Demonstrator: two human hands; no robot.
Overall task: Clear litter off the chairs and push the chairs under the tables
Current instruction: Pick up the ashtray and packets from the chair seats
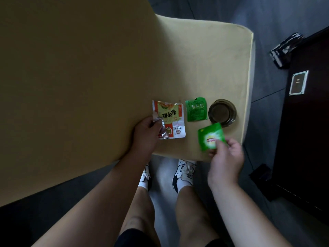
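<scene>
A yellow upholstered chair (pixel 204 56) fills the view, its tall back on the left and its seat on the right. On the seat lie an orange and white snack wrapper (pixel 171 115), a small green sachet (pixel 196 109) and a round dark glass dish (pixel 222 112). My left hand (pixel 146 134) pinches the wrapper's crumpled left edge. My right hand (pixel 227 157) holds a green tea packet (pixel 211 137) by its lower corner, near the seat's front edge.
A dark wooden table (pixel 306 131) stands to the right with a metal plate (pixel 298 82) on its side. A black and white patterned object (pixel 285 49) lies on the grey floor (pixel 267 104) beyond it. My feet in white sneakers stand below the seat.
</scene>
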